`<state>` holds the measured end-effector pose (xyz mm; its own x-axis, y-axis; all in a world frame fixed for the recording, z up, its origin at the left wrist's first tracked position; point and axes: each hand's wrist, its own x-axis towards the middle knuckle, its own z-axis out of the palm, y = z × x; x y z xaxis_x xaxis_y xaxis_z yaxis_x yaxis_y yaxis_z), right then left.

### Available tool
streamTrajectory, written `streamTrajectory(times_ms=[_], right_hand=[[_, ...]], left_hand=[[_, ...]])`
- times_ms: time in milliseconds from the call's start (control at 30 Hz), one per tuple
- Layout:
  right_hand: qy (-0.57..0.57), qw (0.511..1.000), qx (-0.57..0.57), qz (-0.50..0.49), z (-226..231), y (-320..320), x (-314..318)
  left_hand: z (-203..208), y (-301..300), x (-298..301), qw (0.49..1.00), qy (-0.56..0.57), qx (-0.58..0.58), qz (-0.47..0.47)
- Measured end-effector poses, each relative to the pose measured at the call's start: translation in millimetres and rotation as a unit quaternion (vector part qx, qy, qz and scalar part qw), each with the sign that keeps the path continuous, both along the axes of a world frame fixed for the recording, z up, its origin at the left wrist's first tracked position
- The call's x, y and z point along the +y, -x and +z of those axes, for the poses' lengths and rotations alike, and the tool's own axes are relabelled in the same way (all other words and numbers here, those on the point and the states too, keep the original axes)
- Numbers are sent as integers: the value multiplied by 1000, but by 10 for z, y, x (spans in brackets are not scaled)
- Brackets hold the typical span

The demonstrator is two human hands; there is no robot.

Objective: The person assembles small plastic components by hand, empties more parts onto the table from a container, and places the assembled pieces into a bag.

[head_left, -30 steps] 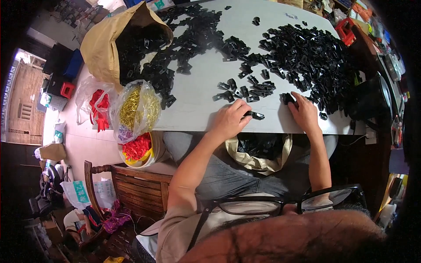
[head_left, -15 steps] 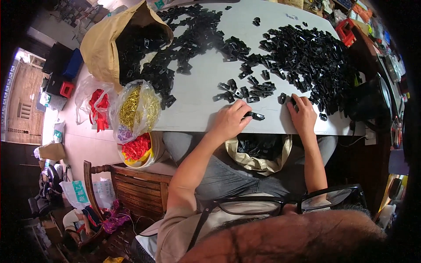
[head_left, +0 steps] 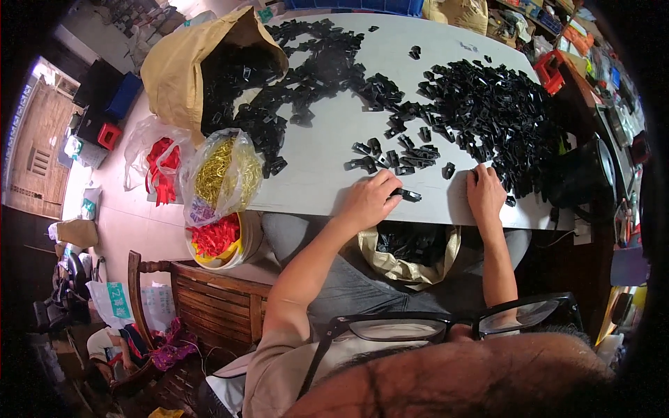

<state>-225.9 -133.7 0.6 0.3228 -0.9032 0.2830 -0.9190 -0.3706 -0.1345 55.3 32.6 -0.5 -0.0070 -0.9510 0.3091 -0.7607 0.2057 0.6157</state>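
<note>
My left hand (head_left: 368, 200) rests at the near edge of the white table. Its thumb and fingers pinch a small black plastic clip (head_left: 410, 196), which sticks out to the right. Farther right, my right hand (head_left: 487, 194) has its fingers curled down at the tabletop around another black plastic clip, mostly hidden under the fingertips. One loose clip (head_left: 448, 170) lies between the hands. Just beyond my left hand is a small loose group of clips (head_left: 417, 157). A large heap of the same clips (head_left: 488, 104) spreads beyond my right hand.
A brown paper sack (head_left: 171, 83) lies tipped on the table's left, clips spilling out. Nearer stand a clear bag of gold ties (head_left: 221, 174) and a bucket (head_left: 237, 261) with red strips. An open sack (head_left: 411, 275) of black pieces sits at my lap. A dark container (head_left: 582, 171) stands right.
My right hand has drawn its fingers closer together over the clip at the heap's near edge. The left hand keeps its clip. The whole view has shifted slightly.
</note>
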Motion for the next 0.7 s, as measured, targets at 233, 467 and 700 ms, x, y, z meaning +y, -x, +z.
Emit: streamTrajectory(times_ms=[233, 467, 700], right_hand=[[-72, 992, -31, 95, 224, 64, 113], [-46, 996, -63, 45, 122, -58, 275], [-53, 972, -207, 95, -20, 36, 386]], left_hand=[[56, -16, 17, 1000, -1, 2, 3], [36, -23, 27, 1000, -3, 1, 4], [-3, -2, -5, 1000, 6, 18, 2]])
